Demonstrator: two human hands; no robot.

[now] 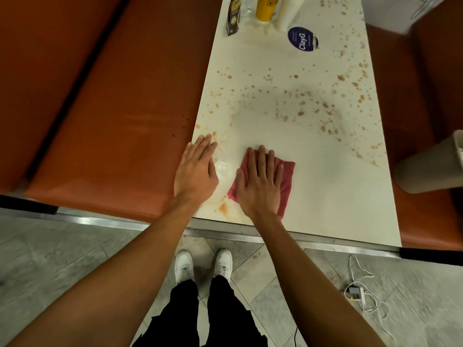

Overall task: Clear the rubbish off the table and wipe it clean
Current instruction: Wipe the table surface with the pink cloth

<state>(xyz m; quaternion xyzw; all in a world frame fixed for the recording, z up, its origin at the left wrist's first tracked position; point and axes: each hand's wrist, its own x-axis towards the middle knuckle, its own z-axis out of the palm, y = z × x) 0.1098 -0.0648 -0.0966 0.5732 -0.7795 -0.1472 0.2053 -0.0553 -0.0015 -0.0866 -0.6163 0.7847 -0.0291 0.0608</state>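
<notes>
A long white table (338, 196) runs away from me, speckled with brown splashes across its middle and right side. My right hand (259, 181) lies flat, fingers spread, pressing a red cloth (286, 176) onto the near part of the table. My left hand (196, 171) rests flat and open at the table's near left edge, holding nothing. An orange-brown smear (223, 207) sits by the near edge between my hands. At the far end stand a dark carton (233, 16), a yellow cup (266, 7) and a white cup (288, 12).
A round blue sticker (302, 39) lies on the table near the far items. Orange bench seats (112, 116) flank the table on both sides. A beige bin (431, 166) leans at the right. A white charger and cable (358, 291) lie on the tiled floor.
</notes>
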